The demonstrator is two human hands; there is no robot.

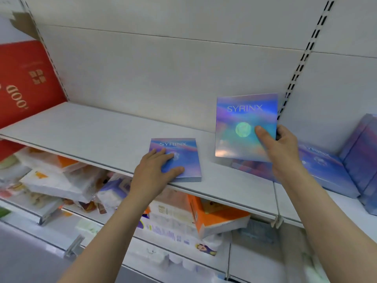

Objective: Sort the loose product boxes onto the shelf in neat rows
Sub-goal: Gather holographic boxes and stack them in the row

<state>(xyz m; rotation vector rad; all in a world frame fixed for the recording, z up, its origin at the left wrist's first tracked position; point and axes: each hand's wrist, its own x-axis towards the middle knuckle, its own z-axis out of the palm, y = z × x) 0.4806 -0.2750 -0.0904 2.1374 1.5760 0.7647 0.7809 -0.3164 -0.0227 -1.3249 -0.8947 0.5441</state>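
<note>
Both hands on iridescent boxes: flat box (179,158), raised box (242,127), each labelled "SYRINX".

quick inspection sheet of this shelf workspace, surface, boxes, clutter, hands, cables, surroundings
surface: pale grey shelf, mostly bare on its left half.
job's things: flat box marked SYRINX lies near the front edge; raised box stands tilted up, face to the camera; more boxes of the same print lie and lean at the right.
clutter: nothing seen on this shelf; the lower shelf holds jumbled packets and an orange carton.
grippers: left hand rests flat on the flat box; right hand pinches the raised box, thumb on its face.
cables: nothing seen.
surroundings: red box at far left; slotted upright on the back panel.
</note>
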